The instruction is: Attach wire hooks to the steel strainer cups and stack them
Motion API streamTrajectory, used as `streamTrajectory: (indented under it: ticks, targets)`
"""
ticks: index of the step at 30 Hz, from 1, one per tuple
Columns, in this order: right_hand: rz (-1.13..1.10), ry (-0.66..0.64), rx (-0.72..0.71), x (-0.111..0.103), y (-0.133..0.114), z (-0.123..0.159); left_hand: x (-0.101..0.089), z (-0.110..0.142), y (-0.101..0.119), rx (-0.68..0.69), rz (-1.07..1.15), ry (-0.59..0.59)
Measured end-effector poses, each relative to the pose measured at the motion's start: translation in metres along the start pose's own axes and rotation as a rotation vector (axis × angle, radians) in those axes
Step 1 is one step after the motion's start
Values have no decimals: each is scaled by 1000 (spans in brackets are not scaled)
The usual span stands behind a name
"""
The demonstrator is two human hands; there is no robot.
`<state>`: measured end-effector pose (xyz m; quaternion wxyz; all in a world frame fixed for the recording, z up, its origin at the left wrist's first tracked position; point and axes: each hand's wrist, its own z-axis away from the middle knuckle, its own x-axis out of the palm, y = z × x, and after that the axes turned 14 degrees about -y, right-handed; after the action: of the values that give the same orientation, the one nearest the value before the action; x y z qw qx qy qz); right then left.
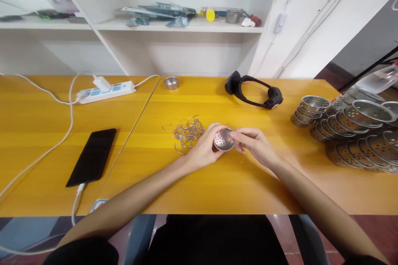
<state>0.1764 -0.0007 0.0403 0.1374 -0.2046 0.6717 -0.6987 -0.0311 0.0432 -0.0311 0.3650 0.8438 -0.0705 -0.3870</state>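
Gripping the cup (222, 140), the left hand (205, 145) curls its fingers and thumb round the side, about midway between the tabletop's (248, 192) front and back edges. The right hand (239, 136) has thumb and forefinger drawn together at the cup's rim; anything between them is too small to tell. Wires (187, 134) lie beside the left hand; stacked cups (345, 126) stand toward the right edge.

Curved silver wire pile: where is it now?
In the head view, the curved silver wire pile lies just left of centre on the yellow wood-grained table, beside the left hand.
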Motion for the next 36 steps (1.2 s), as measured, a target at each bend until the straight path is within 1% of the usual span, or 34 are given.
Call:
streamTrajectory:
  ticks: [4, 7, 11, 15, 21, 28, 36]
  targets:
    - [4, -19, -3, 5, 2, 0, -7, 3, 4, 114, -159, -22]
    - [2, -25, 8, 8, 5, -1, -8, 2, 2, 145, -198, -34]
    - [5, -31, 22, 7, 11, -2, -8, 0, -3, 146, -214, -21]
    - [37, -48, 21, 6, 16, -3, -10, 0, -4, 167, -179, -26]
    - [-39, -61, 35, 9, 17, -3, -8, 0, -1, 177, -145, -35]
    - [-80, -21, -23, 11, 16, -3, -9, -1, -2, 168, -139, -32]
    - [-42, -7, -28, 9, 17, -4, -8, 0, -2, 158, -137, -56]
